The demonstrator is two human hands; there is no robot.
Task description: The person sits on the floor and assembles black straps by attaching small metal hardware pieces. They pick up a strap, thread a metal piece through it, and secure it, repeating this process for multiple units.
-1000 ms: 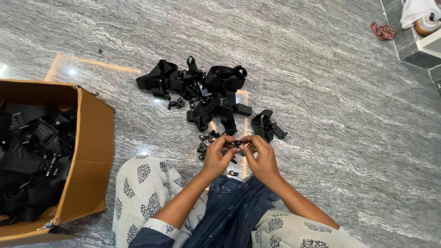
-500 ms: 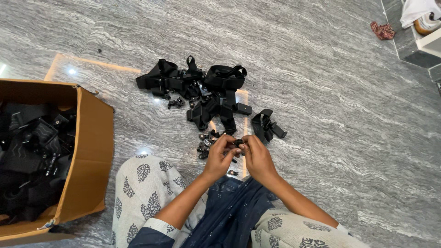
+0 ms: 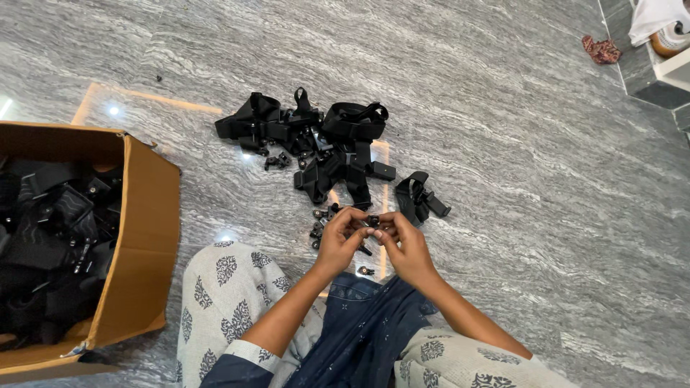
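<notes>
My left hand (image 3: 340,242) and my right hand (image 3: 406,246) meet in front of my knees, fingertips pinched together on a small black plastic part (image 3: 373,220). Just beyond them lies a pile of black straps and mounts (image 3: 316,140) on the grey stone floor. A single black strap mount (image 3: 421,197) lies apart, right of my hands. Several small black screws and pieces (image 3: 318,221) are scattered left of my fingers, and one small black piece (image 3: 365,271) lies on the floor between my wrists.
An open cardboard box (image 3: 144,237) full of black straps and mounts stands at the left. A crumpled reddish cloth (image 3: 600,49) lies far right. A white shelf edge (image 3: 675,68) with a white cloth sits in the top right corner.
My fingers have shifted slightly on the small part, turning it between both hands. Nothing else on the floor has moved.
</notes>
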